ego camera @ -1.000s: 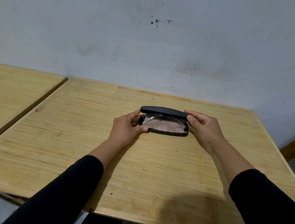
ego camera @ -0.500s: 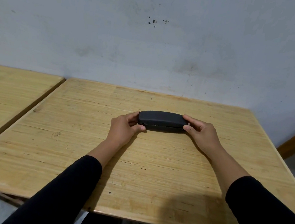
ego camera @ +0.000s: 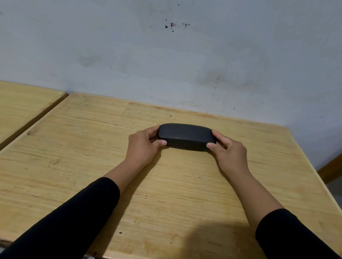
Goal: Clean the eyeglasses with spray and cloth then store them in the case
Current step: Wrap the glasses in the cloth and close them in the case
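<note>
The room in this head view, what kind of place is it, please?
Probably a plain classroom or workroom: two bare wooden tables, and, side by side against a stained, unadorned wall. Only a closed glasses case is out.

Two arms in shot, both bare from wrist to mid-forearm. Left hand point(ego camera: 144, 145) bare: no ring, no watch, no band at the wrist. Right hand point(ego camera: 230, 152) likewise unadorned. Short, plain nails on the thumbs, no polish visible. Left sleeve point(ego camera: 66, 221) black, long, snug to the arm, ending in a clean rounded cuff well above the wrist. Right sleeve point(ego camera: 302, 248) the same black, same close fit, cuff drawn to about the same height. Matte fabric, smooth, no logo, no stripe, no buttons, no seam to pick out. Faint soft folds only near the lower edge of the shot.
</note>
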Demonstrator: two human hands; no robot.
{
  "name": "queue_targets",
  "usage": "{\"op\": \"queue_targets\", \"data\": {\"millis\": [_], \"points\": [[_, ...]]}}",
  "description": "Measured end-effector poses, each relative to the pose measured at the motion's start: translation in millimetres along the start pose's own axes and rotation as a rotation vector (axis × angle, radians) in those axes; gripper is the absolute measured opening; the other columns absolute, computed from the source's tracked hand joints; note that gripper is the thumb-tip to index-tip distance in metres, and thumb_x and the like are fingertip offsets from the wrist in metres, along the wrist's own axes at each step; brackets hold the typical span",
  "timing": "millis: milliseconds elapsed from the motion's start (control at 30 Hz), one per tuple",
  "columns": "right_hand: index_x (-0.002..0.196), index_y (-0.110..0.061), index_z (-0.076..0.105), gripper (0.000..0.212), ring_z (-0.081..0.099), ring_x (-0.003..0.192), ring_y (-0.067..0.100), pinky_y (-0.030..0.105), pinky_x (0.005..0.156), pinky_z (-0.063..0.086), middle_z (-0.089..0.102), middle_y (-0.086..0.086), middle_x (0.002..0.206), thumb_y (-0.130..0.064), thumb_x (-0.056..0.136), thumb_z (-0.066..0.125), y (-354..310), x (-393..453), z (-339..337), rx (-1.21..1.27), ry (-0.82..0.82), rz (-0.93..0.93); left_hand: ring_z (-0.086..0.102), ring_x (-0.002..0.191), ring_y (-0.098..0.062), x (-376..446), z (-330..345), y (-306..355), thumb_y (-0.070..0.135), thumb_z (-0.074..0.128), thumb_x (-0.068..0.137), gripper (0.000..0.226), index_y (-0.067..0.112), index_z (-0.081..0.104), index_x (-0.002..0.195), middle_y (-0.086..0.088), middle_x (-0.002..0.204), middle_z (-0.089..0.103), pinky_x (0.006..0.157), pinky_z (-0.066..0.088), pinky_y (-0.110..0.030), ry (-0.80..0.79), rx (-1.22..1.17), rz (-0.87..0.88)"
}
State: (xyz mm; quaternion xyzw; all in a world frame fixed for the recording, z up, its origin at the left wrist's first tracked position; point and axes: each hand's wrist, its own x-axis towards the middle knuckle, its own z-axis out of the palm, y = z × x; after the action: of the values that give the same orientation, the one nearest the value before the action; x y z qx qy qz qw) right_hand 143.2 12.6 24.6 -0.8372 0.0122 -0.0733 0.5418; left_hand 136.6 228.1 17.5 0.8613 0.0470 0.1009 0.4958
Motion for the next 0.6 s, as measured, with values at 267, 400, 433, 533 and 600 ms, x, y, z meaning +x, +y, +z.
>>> {"op": "queue_targets", "data": {"millis": [267, 400, 433, 533, 600], "points": [[0.132, -0.015, 0.052, 0.046, 0.050, 0.121, 0.006, 0.003, 0.090, 0.034, 0.052, 0.000, 0.139, -0.008, 0.087, 0.061, -10.2, 67.2, 6.9, 0.054, 0.090, 0.001, 0.056, 0.115, -0.012, 78.7, 21.1, 16.7, 0.010, 0.065, 0.083, 0.051, 0.014, 0.049, 0.131, -0.004, 0.122, 0.063, 0.087, 0.022, 0.001, 0.035, 0.008, 0.040], [0.133, -0.016, 0.050, 0.046, 0.050, 0.120, 0.008, 0.008, 0.091, 0.033, 0.051, 0.001, 0.139, -0.011, 0.089, 0.060, -2.8, 95.9, 15.8, -0.002, 0.094, 0.036, 0.054, 0.117, -0.012, 110.0, 31.7, 11.4, 0.011, 0.063, 0.085, 0.050, 0.015, 0.048, 0.132, -0.003, 0.125, 0.061, 0.095, 0.029, -0.008, 0.002, 0.039, 0.046], [0.133, -0.016, 0.049, 0.046, 0.050, 0.122, 0.010, 0.006, 0.089, 0.032, 0.051, 0.002, 0.139, -0.012, 0.089, 0.060, -0.4, 101.4, 18.0, -0.023, 0.094, 0.043, 0.054, 0.117, -0.013, 115.0, 34.5, 9.7, 0.010, 0.063, 0.085, 0.050, 0.015, 0.048, 0.132, -0.004, 0.124, 0.062, 0.097, 0.029, -0.011, -0.003, 0.045, 0.046], [0.134, -0.014, 0.048, 0.047, 0.048, 0.124, 0.015, -0.004, 0.079, 0.023, 0.050, 0.005, 0.140, -0.011, 0.089, 0.060, 7.4, 114.0, 23.3, -0.090, 0.086, 0.055, 0.054, 0.118, -0.016, 126.2, 41.4, 3.8, 0.011, 0.064, 0.084, 0.052, 0.015, 0.047, 0.133, -0.005, 0.124, 0.062, 0.101, 0.031, -0.018, -0.013, 0.069, 0.032], [0.134, -0.014, 0.048, 0.047, 0.048, 0.125, 0.017, -0.005, 0.078, 0.019, 0.049, 0.006, 0.140, -0.011, 0.089, 0.060, 11.2, 118.4, 25.0, -0.126, 0.081, 0.059, 0.056, 0.115, -0.016, 129.8, 43.1, 0.7, 0.011, 0.066, 0.083, 0.053, 0.015, 0.048, 0.132, -0.005, 0.122, 0.063, 0.100, 0.031, -0.017, -0.020, 0.087, 0.044]]}}
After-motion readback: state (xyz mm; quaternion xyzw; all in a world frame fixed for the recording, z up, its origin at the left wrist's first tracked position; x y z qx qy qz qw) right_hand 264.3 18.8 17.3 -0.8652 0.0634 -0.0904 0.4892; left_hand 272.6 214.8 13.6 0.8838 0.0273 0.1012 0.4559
